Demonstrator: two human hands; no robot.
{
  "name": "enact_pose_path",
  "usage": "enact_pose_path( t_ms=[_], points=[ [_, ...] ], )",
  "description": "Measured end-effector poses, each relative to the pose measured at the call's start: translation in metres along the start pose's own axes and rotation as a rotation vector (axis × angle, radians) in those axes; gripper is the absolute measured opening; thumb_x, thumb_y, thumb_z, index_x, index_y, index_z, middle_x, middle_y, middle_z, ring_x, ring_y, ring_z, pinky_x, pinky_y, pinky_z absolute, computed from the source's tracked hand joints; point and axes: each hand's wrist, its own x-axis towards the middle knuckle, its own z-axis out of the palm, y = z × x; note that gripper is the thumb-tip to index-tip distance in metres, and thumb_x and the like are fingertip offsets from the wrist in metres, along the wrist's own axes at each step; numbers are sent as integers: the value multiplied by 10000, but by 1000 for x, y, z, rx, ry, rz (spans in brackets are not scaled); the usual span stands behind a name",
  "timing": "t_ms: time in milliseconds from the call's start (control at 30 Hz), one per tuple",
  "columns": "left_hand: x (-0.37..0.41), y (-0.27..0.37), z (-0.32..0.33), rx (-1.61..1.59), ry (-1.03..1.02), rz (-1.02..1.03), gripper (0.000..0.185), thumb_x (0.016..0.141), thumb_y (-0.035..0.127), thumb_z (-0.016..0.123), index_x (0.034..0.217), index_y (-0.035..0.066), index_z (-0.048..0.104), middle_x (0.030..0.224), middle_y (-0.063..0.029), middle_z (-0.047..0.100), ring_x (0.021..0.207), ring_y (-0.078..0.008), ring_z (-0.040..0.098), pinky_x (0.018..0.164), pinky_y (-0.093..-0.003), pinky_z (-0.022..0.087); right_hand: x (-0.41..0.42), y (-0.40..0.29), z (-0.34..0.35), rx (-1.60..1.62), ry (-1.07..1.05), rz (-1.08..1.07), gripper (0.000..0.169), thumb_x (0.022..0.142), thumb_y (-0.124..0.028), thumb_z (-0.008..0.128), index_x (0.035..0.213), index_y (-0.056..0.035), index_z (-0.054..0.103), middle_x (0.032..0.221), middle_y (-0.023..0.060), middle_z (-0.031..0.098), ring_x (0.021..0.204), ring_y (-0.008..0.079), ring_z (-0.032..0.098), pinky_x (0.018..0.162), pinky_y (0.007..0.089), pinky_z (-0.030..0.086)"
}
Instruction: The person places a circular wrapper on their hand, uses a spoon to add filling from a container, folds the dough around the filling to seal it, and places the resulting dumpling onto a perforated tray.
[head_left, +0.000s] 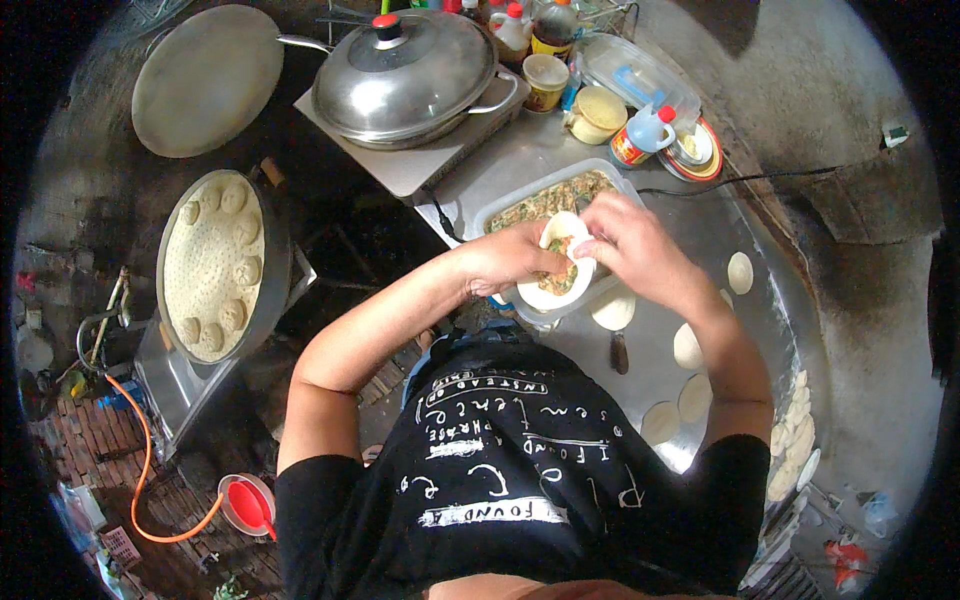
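Observation:
A round dough wrapper (538, 297) with chopped filling (559, 279) on it rests in my left hand (511, 259), whose thumb lies across the filling. My right hand (628, 236) pinches the wrapper's right edge, which is partly folded up. Both hands are above a plastic tub (491, 204) of chopped filling with green and orange bits. Another dough round (613, 307) lies on the metal table by the tub's near right corner. Beside it is a dark handle (619, 354); what it belongs to cannot be made out.
Flat dough rounds (688, 346) and dough pieces (791, 450) lie along the metal table (574, 360). At left, a round steamer (174, 300) holds several pleated buns (247, 270). A lidded wok (405, 82) sits on a cooker. Bottles (641, 135) and pots (596, 114) stand behind the tub.

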Motion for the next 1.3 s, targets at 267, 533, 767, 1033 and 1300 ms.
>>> enact_pose_path(
  t_ms=[267,533,767,1033,1300],
  points=[
    [1,25,2,182,-98,-107,372,758,4,620,1119,2,531,984,-84,637,862,-159,639,780,-290,525,2,-3,-1,-149,3,-204,109,739,-90,643,799,-31,575,756,116,509,758,300,539,674,390,450],
    [-12,57,-12,261,-187,-82,667,792,104,637,1367,21,311,1247,-149,516,1070,-195,569,882,-346,496,11,-10,-14,-195,54,-283,132,754,-89,656,849,-21,595,777,114,549,748,269,560,639,360,456],
    [-4,-7,12,-608,93,317,400,959,191,454,1322,39,384,1249,-143,505,1130,-267,536,914,-525,478,-9,-1,23,56,403,75,111,777,-41,654,818,24,575,731,102,536,614,187,522,571,289,421],
    [-3,18,15,128,185,189,344,963,108,426,1290,12,377,1139,-105,521,1004,-170,561,834,-343,540,3,7,-1,-313,90,-327,265,720,-183,709,860,-13,561,852,106,525,842,300,533,735,380,450],
    [-7,35,15,179,9,48,347,947,141,460,1255,-15,421,1122,-103,551,1012,-182,571,858,-328,522,6,-4,-11,-270,25,-354,248,706,-176,700,846,-32,554,826,106,506,802,310,515,702,390,435]
  ],
)
